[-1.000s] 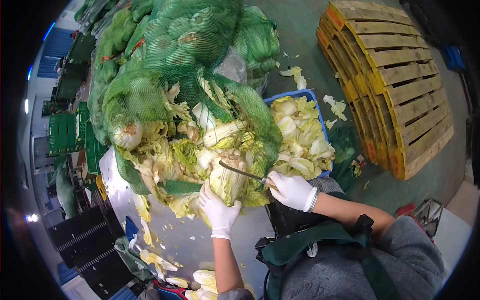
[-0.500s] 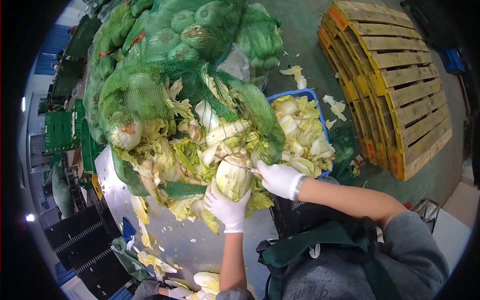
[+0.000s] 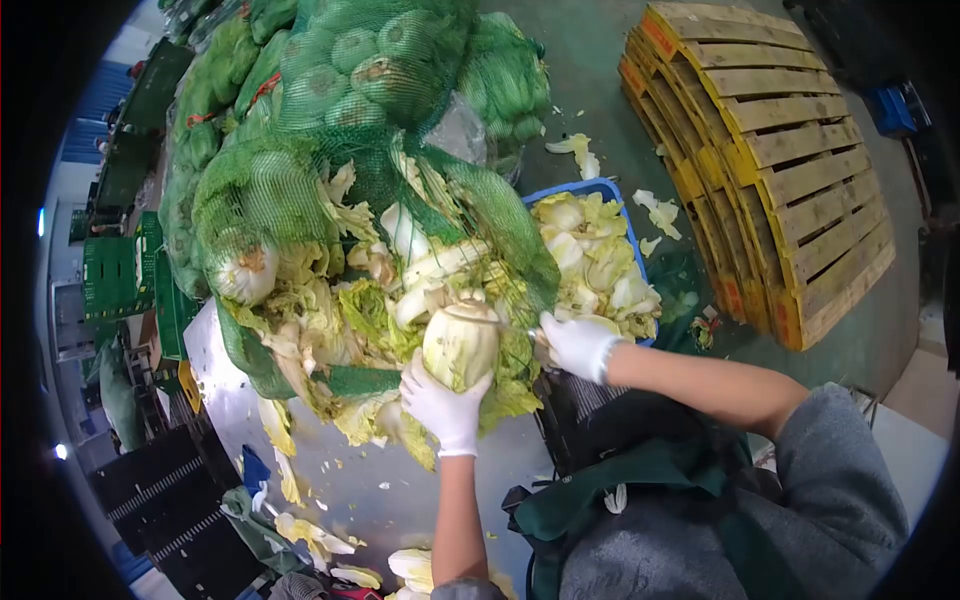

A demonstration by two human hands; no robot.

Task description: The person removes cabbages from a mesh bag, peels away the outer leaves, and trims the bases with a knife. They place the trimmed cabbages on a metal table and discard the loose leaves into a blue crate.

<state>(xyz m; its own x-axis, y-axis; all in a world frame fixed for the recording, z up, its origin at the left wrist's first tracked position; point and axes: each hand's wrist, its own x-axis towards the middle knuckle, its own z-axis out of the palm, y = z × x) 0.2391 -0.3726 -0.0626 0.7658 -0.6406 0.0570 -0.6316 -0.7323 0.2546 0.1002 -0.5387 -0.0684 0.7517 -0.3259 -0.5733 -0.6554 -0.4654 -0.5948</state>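
In my white-gloved left hand (image 3: 447, 405) is a napa cabbage (image 3: 460, 350), gripped from below with its pale, flat-cut stem end facing away from me. My right hand (image 3: 578, 345), also gloved, is closed round a knife (image 3: 538, 336) just right of the cabbage; the blade is hard to make out here. Behind and left of the cabbage lie loose outer leaves (image 3: 375, 320), partly inside an opened green mesh bag (image 3: 265, 190). A blue crate (image 3: 630, 228) full of trimmed leaves (image 3: 590, 260) stands beyond my right hand.
Full mesh bags of cabbages (image 3: 375, 70) are piled at the back. Stacked wooden pallets (image 3: 790, 170) stand at the right. Leaf scraps (image 3: 310, 535) lie on the metal table (image 3: 350, 490). Green crates (image 3: 115, 275) are at the left. Another person's sleeve (image 3: 298, 587) shows at the bottom edge.
The knife was across the cabbage's stem end; my right hand has drawn it away to the right. That end now looks flat and trimmed. The other person's gloved hand has left view.
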